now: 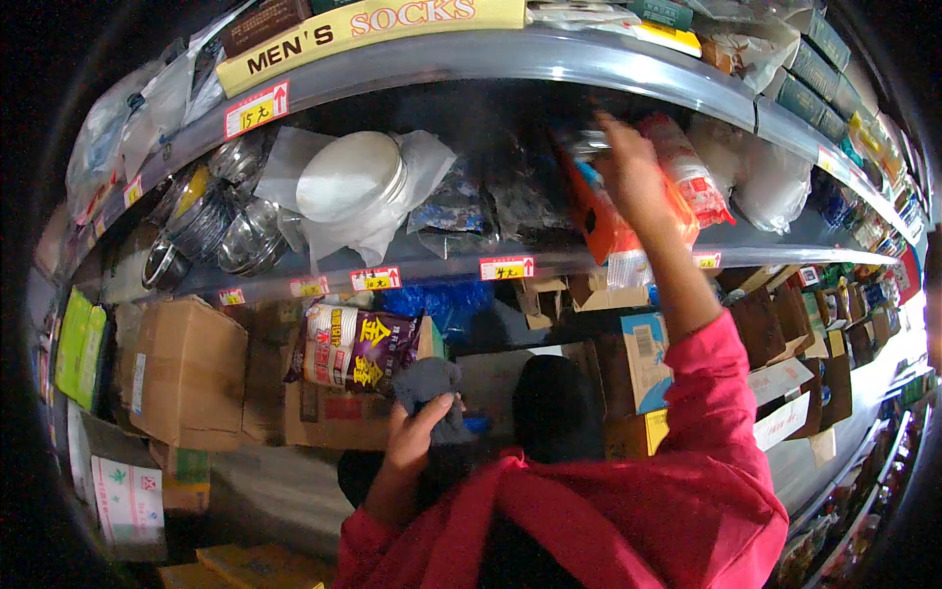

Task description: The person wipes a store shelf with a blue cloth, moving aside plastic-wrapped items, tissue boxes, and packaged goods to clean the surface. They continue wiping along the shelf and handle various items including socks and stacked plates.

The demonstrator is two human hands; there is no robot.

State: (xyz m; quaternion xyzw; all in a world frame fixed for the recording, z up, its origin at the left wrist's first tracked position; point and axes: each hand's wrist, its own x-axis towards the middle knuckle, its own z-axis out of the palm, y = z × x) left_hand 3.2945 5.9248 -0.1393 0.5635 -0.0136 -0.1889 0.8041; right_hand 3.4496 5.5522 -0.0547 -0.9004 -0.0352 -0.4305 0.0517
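Note:
My left hand (421,434) grips a crumpled grey cloth (430,390) low in front of me, close to a purple printed bag (353,347) on a cardboard box. My right hand (630,158), blurred, reaches onto the middle shelf (456,269). It is above an orange plastic package (600,213), and whether it touches or holds anything I cannot tell. Just right of that hand lies a red and white wrapped package (684,173). Left of it are dark packets in clear plastic (449,206) and a stack of white plates (349,177) on white paper.
Metal bowls (250,235) sit at the shelf's left end, and clear plastic bags (773,184) at its right. An upper shelf edge (589,62) overhangs my right hand. Below stand a large cardboard box (188,372), a blue plastic bundle (441,305) and several open cartons (780,324).

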